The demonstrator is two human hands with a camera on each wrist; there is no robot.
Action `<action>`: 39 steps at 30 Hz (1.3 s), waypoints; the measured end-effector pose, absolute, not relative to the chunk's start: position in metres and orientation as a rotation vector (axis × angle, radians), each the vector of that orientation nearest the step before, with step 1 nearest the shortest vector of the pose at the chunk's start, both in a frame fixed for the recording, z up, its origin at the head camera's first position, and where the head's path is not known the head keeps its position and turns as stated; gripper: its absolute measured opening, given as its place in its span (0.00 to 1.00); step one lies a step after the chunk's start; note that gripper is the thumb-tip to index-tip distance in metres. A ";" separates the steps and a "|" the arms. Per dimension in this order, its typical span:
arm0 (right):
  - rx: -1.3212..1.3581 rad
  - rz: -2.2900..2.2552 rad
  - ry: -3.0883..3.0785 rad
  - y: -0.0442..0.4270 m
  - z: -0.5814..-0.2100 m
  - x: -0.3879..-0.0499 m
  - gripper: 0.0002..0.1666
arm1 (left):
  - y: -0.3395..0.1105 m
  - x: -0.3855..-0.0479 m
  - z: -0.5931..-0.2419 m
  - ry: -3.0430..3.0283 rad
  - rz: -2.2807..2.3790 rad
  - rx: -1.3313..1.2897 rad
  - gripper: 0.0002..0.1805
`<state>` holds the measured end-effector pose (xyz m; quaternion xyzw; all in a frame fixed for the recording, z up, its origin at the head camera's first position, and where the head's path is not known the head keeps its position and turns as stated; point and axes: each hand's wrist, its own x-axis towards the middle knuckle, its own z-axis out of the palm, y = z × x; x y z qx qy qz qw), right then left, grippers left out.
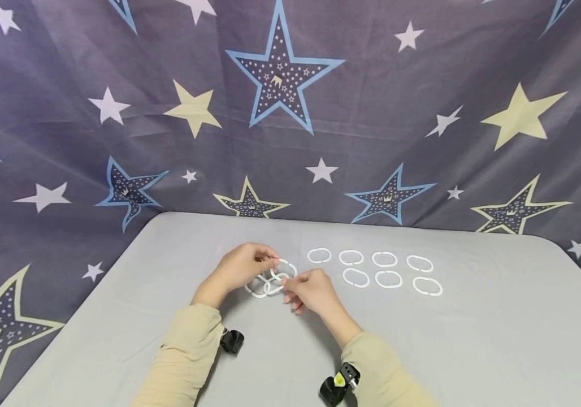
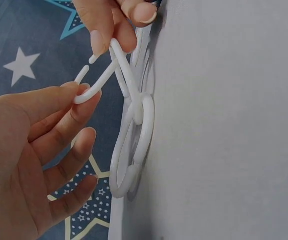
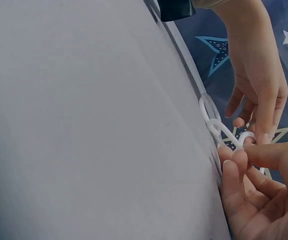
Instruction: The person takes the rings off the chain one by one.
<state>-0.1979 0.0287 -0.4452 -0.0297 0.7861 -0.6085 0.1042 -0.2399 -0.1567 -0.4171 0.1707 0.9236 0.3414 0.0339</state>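
Note:
My left hand [image 1: 242,265] pinches the end of a white oval plastic chain link [image 2: 101,80] between thumb and forefinger; its other fingers are spread loosely. A small gap shows in that link's side. My right hand [image 1: 316,291] pinches a second white link [image 2: 127,67], which crosses the first close to the right fingertips. From this second link hangs a third link [image 2: 115,170], looped through it and resting low by the tabletop. Whether the first two links are hooked together is hard to tell, since the right fingers cover part of the crossing.
Several loose white links [image 1: 355,269] lie flat in two rows right of my hands on the grey-covered table [image 1: 499,316]. A dark star-patterned curtain [image 1: 351,102] stands behind the table's far edge. Black wrist cameras [image 1: 232,342] sit at both sleeves.

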 end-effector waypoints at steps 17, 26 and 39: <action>-0.080 -1.910 2.111 0.035 -0.448 -0.197 0.15 | -0.158 -0.240 -0.417 2.859 1.066 0.504 0.09; -0.101 -1.915 2.098 0.033 -0.445 -0.198 0.14 | -0.160 -0.239 -0.411 2.897 1.051 0.487 0.09; -0.147 -1.880 2.240 0.031 -0.446 -0.199 0.11 | -0.159 -0.238 -0.408 2.917 1.061 0.448 0.09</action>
